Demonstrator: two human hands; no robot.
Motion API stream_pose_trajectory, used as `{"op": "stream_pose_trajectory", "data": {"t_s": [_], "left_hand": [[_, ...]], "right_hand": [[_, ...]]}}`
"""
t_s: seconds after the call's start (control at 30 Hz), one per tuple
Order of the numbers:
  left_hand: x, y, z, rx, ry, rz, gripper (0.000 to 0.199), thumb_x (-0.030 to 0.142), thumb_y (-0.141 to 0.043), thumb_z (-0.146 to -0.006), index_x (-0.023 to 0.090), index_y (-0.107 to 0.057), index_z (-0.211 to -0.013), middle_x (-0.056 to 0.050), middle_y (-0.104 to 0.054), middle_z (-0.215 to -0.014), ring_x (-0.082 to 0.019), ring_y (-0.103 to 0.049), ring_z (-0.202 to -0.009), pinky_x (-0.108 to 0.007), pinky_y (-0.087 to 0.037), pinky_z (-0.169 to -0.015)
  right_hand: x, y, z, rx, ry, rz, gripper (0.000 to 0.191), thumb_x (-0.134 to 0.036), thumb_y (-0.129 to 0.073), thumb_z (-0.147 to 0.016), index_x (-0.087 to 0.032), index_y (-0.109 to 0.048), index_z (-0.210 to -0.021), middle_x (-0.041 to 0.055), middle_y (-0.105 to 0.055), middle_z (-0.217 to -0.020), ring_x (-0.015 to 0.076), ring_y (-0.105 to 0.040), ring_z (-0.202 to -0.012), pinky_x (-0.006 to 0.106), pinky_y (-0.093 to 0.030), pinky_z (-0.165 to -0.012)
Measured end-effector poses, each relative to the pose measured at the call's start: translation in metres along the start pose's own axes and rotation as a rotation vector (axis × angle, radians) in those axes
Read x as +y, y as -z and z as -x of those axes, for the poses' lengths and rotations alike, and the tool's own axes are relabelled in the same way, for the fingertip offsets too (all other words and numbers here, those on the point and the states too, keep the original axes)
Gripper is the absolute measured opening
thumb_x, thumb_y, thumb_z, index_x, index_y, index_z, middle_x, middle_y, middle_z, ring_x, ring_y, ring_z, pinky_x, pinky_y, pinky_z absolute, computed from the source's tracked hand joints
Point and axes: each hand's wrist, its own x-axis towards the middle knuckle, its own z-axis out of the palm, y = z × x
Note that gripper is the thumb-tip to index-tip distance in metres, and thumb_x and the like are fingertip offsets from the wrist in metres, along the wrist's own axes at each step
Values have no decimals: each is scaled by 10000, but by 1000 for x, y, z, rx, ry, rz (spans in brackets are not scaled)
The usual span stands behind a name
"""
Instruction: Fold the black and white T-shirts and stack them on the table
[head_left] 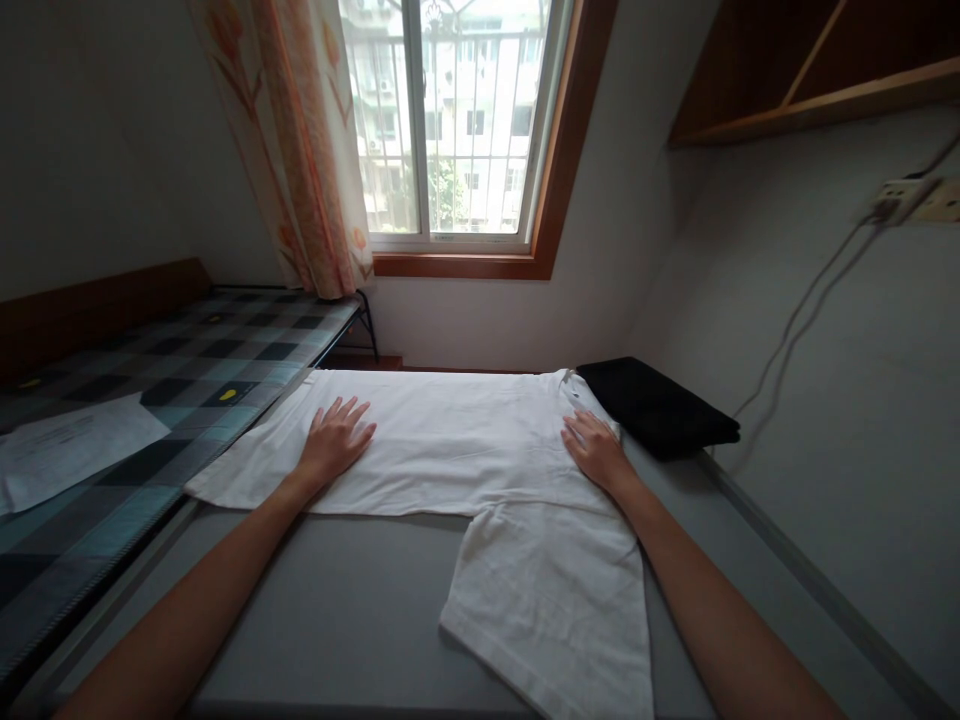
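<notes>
A white short-sleeved shirt [450,430] lies sideways on the grey table [345,620], its body in a long band and one sleeve spread toward the near edge. My left hand [335,437] rests palm down on the shirt's left part, fingers spread, gripping nothing. On the right, near the collar, my right hand [596,448] lies flat on the cloth with its fingers apart. A folded black cloth item [652,405] sits just beyond my right hand, at the table's right side.
At the left stands a bed with a checkered mattress [262,345] and a paper sheet [82,445] on it. A curtain [300,150] hangs by the window [472,130]. A cable [795,320] runs down the right wall from a socket, below a wooden shelf [825,105].
</notes>
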Motion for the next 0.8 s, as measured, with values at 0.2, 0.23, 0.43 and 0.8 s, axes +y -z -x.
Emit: {"op": "stream_pose_trajectory", "data": {"t_s": [0.2, 0.23, 0.43, 0.8], "left_hand": [[-1, -4, -2, -155, 18, 18, 552, 479, -314, -972, 219, -463, -1436, -105, -410, -1522, -317, -318, -1421, -528, -248, -1134], [-1, -4, -3, -154, 16, 17, 549, 473, -314, -974, 219, -462, -1437, -105, -406, -1524, -313, -315, -1424, -526, -246, -1136], [-2, -5, -3, -140, 14, 19, 539, 457, -320, -975, 219, -464, -1437, -104, -414, -1520, -310, -324, -1421, -521, -249, -1138], [0, -2, -2, -153, 13, 25, 541, 448, -322, -977, 204, -463, -1439, -104, -398, -1529, -320, -322, -1420, -531, -251, -1136]], "right_hand": [[5, -8, 0, 4, 13, -24, 440, -351, -402, -934, -132, -651, -1223, 181, -558, -1380, 294, -481, -1304, 471, -340, -1083], [6, -9, -1, 18, 17, -33, 430, -351, -407, -931, -144, -657, -1213, 177, -566, -1372, 299, -488, -1296, 484, -348, -1074], [8, -12, -1, 46, 20, -46, 407, -353, -424, -923, -165, -671, -1187, 161, -583, -1357, 293, -506, -1281, 485, -360, -1066], [9, -12, -2, 48, 8, -50, 398, -343, -449, -918, -155, -677, -1185, 161, -585, -1352, 287, -510, -1278, 452, -359, -1082]]}}
